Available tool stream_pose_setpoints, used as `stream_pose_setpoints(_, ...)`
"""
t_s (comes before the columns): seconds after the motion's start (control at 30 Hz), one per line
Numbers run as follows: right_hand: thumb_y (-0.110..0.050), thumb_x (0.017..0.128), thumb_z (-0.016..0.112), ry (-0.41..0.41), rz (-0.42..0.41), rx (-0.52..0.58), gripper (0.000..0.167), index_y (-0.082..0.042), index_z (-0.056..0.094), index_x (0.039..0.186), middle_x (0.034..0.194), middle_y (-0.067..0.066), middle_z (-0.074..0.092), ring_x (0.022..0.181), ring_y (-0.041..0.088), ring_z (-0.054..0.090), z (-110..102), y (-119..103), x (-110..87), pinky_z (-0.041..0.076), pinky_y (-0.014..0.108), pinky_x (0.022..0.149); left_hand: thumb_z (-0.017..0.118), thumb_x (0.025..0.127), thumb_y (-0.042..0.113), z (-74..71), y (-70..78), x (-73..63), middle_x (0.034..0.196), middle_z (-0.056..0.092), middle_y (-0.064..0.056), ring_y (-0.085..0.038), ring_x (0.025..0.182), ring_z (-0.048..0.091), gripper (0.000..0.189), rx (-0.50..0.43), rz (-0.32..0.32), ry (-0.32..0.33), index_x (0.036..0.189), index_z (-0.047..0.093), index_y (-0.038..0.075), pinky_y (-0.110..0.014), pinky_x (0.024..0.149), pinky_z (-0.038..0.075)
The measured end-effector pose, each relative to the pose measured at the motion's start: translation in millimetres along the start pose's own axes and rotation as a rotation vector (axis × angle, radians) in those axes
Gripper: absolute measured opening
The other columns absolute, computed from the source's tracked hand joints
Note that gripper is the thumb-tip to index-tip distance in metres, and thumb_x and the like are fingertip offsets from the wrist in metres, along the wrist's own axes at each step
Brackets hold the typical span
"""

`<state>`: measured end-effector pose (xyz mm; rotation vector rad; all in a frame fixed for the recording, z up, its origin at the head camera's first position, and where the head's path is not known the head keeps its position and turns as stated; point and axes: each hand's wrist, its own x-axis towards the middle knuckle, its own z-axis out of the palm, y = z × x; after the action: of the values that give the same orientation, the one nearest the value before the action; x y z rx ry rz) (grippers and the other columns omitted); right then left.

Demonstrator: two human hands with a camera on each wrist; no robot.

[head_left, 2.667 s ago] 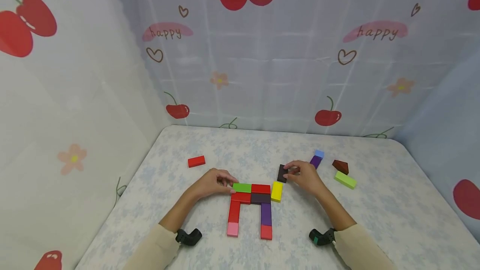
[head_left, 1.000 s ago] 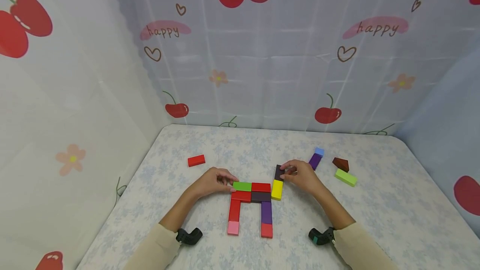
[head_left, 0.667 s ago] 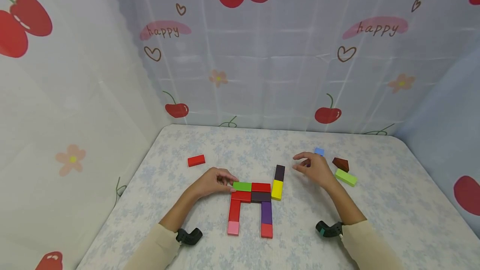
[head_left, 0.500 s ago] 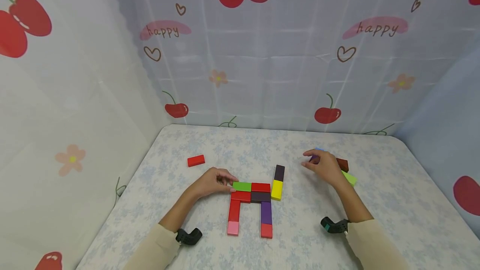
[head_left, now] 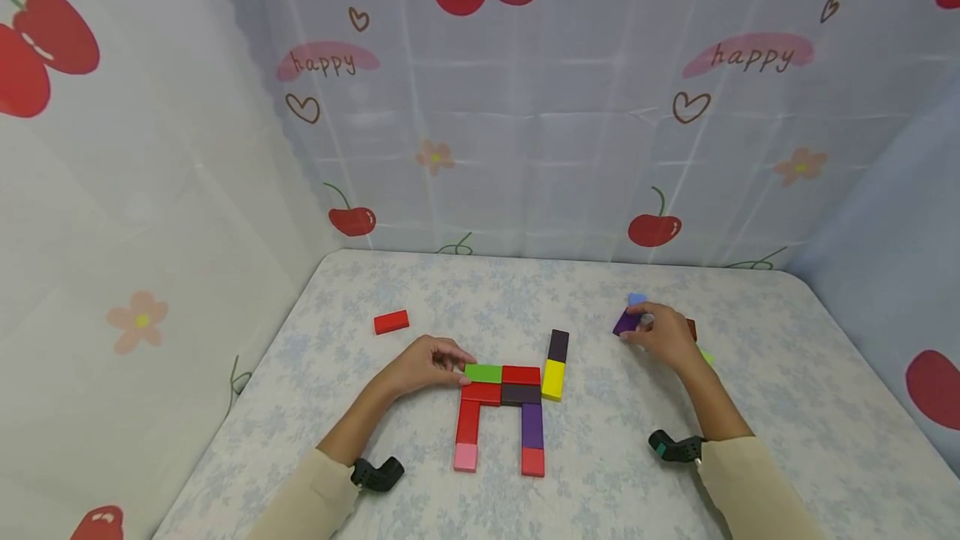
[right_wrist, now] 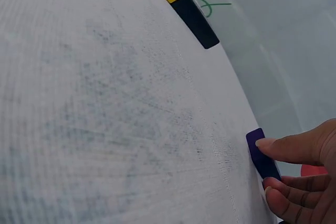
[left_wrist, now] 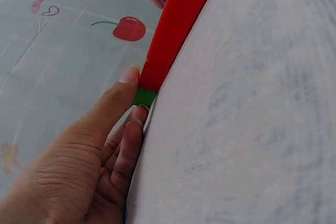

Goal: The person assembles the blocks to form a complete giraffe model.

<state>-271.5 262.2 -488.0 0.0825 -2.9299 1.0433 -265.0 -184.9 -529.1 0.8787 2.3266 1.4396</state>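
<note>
My left hand [head_left: 429,365] pinches the left end of a green block [head_left: 484,373] between thumb and fingers; the left wrist view shows the thumb by a red block too. The green block tops a flat figure with a red block [head_left: 521,375] beside it, a red block [head_left: 481,393] and a dark block [head_left: 521,394] below, and two legs. Right of the figure, a yellow block [head_left: 552,380] and a black block [head_left: 558,346] lie end to end. My right hand [head_left: 666,336] grips a purple block [right_wrist: 262,156], thumb on one side and fingers at its end.
A light blue block [head_left: 637,298] lies just behind the purple one. A brown block [head_left: 692,328] and a lime block [head_left: 707,356] are partly hidden by my right hand. One red block [head_left: 392,322] lies alone at the back left of the patterned table [head_left: 465,294].
My right hand slid the black block against the yellow one's far end, let go, moved right and took hold of the purple block. The left hand has stayed on the green block.
</note>
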Motion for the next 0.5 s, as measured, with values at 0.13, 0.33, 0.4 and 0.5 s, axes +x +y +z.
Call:
stream_pose_setpoints(0.13, -0.01, 0.087, 0.08, -0.003, -0.015, -0.003, 0.047, 0.005, 0.064, 0.128, 0.1, 0.023, 0.065, 0.077, 0.026, 0.057, 2, 1, 1.2, 0.047, 0.033, 0.059, 0.086, 0.083, 0.022, -1.0, 0.2, -0.1, 0.095, 0.07, 0.001, -0.014, 0.078, 0.06, 0.028, 0.01, 0.007, 0.002, 0.111, 0.08, 0.022, -0.027, 0.068, 0.051)
stream_pose_setpoints(0.33, -0.012, 0.087, 0.081, -0.013, -0.041, 0.017, 0.046, 0.004, 0.065, 0.128, 0.1, 0.021, 0.066, 0.083, 0.028, 0.061, 4, -4, 0.4, 0.049, 0.033, 0.061, 0.086, 0.083, 0.02, -0.4, 0.6, -0.2, 0.095, 0.071, -0.002, -0.015, 0.079, 0.06, 0.028, -0.002, 0.005, -0.003, 0.111, 0.08, 0.02, -0.026, 0.068, 0.05)
stream_pose_setpoints(0.4, -0.012, 0.087, 0.081, -0.021, -0.058, 0.034, 0.046, 0.004, 0.065, 0.127, 0.1, 0.021, 0.068, 0.087, 0.03, 0.063, 6, -8, 0.1, 0.051, 0.034, 0.063, 0.086, 0.083, 0.019, 0.2, 1.0, -0.3, 0.096, 0.071, -0.004, -0.015, 0.079, 0.059, 0.028, -0.014, 0.009, 0.0, 0.111, 0.08, 0.018, -0.026, 0.068, 0.05)
stream_pose_setpoints(0.5, -0.012, 0.087, 0.081, -0.037, -0.081, 0.055, 0.046, 0.003, 0.066, 0.127, 0.099, 0.019, 0.069, 0.09, 0.031, 0.065, 11, -13, 0.3, 0.054, 0.035, 0.067, 0.086, 0.083, 0.019, 1.2, 0.3, -1.1, 0.096, 0.071, -0.003, -0.015, 0.079, 0.059, 0.028, -0.011, 0.004, 0.004, 0.111, 0.08, 0.019, -0.026, 0.068, 0.049)
